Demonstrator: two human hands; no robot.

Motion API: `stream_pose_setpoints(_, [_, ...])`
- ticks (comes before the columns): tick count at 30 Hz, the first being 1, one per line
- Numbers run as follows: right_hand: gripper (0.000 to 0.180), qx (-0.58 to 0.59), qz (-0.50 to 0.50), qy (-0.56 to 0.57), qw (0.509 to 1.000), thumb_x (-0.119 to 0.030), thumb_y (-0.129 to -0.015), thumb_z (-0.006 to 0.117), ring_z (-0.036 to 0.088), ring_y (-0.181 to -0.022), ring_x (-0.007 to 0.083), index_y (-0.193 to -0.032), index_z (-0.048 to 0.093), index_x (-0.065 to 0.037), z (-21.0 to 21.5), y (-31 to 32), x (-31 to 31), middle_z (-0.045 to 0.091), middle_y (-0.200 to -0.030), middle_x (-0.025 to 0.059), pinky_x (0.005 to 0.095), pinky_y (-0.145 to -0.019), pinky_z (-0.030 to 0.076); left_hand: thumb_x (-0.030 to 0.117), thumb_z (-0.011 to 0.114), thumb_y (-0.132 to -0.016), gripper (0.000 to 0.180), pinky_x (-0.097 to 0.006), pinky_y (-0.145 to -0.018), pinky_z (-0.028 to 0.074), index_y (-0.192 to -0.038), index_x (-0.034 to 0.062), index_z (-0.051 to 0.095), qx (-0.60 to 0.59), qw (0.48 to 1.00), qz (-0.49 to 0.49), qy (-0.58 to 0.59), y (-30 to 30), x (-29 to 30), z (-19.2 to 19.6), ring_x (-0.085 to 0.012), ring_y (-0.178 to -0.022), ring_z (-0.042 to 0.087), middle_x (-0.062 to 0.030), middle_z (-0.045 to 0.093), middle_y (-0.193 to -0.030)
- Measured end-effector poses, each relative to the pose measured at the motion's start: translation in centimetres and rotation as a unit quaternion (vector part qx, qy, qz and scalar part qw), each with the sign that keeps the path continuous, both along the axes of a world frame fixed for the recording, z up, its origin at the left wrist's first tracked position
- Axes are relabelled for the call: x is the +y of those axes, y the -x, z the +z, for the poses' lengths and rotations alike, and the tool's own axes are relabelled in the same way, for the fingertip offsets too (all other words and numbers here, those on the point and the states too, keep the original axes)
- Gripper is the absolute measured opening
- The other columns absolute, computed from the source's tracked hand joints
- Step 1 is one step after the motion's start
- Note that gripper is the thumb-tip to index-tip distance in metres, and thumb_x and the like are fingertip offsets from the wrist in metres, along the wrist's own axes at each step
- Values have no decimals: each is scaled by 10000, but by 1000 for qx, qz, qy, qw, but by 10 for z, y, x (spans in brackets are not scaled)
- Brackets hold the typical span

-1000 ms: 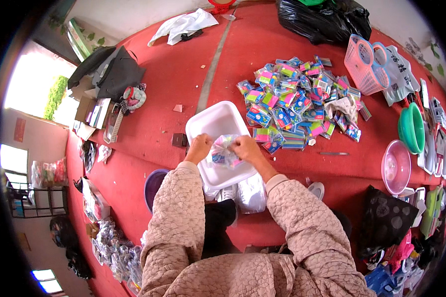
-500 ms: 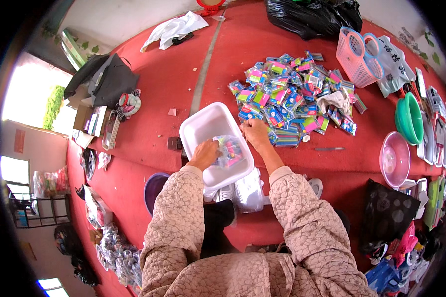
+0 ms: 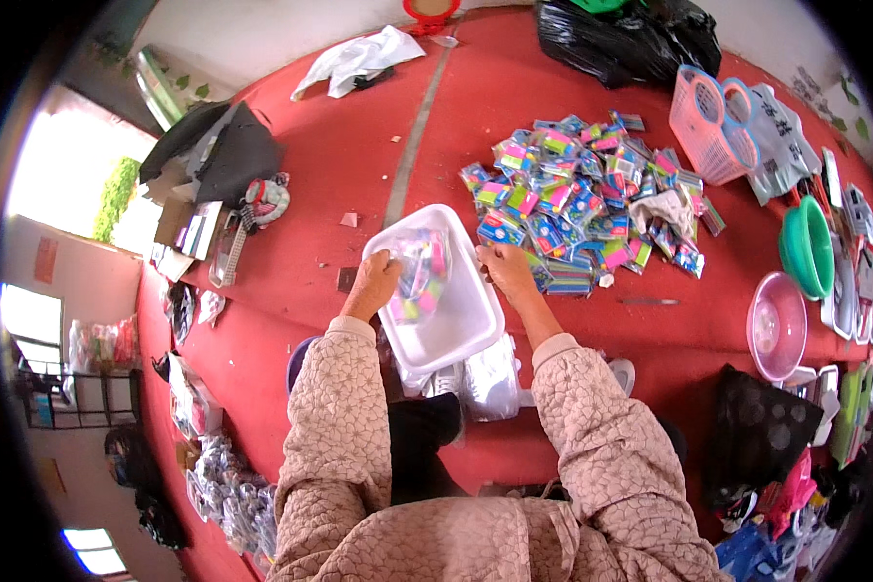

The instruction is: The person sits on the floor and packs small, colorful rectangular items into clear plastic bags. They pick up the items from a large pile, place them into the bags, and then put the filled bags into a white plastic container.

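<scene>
A white rectangular plastic tub (image 3: 461, 325) sits on the red floor in front of me. My left hand (image 3: 373, 281) is closed on a clear bag of small colourful packets (image 3: 419, 274) that lies inside the tub at its left side. My right hand (image 3: 503, 266) rests at the tub's right rim, next to the near edge of a big pile of colourful small packets (image 3: 592, 204); whether its fingers pinch a packet is hard to tell. Clear plastic bags (image 3: 490, 378) lie just below the tub.
A pink basket (image 3: 706, 124) and a black bag (image 3: 630, 39) lie at the back right. A green bowl (image 3: 807, 247) and a pink bowl (image 3: 774, 325) sit at the right. Dark cloth and boxes (image 3: 213, 165) are at the left; white cloth (image 3: 359, 56) at the back.
My right hand left the bag in the tub and moved right to the edge of the packet pile. My left hand stays on the bag. The view shifted slightly.
</scene>
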State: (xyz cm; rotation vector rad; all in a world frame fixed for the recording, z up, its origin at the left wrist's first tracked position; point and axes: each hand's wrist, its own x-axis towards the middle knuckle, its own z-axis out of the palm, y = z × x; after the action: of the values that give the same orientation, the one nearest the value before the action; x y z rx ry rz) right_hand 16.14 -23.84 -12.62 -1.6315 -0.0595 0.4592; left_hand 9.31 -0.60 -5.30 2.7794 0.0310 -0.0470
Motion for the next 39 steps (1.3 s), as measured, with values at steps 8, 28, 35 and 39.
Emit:
stream_pose_setpoints(8, [559,263,98,-473,835,-417,-821,530,501,-1047,219,-1238,377,-77,52,39,10,502,-1168,72,370,-886,410,184,478,-769,230,-439,-547,401,-717,-40,488,-126,961,72,235,13,-80,74,-419,-639,521,-273,513,-689])
stream_pose_setpoints(28, [738,74,282,-222,930,-435,-787,552,407,-1143,203,-1341,222,-75,198,167,-76,420,-1241,120,359,-922,335,154,453,-820,199,-236,-499,307,-700,4,509,-256,815,162,494,144,-116,157,-52,-588,365,28,449,-625])
stream_pose_setpoints(35, [305,169,137,-206,954,-276,-809,552,596,-742,180,-980,572,-25,180,164,-101,615,-861,93,295,-658,477,220,469,-834,215,-220,-379,278,-657,98,485,-315,721,299,540,250,-22,205,-73,-418,369,36,412,-547])
stream_pose_setpoints(39, [195,187,74,-204,958,-227,-802,561,579,-604,131,-872,590,-48,159,155,-115,612,-749,52,238,-523,458,207,441,-835,223,-217,-407,290,-644,98,479,-415,708,365,440,351,34,208,-50,-460,383,43,425,-562])
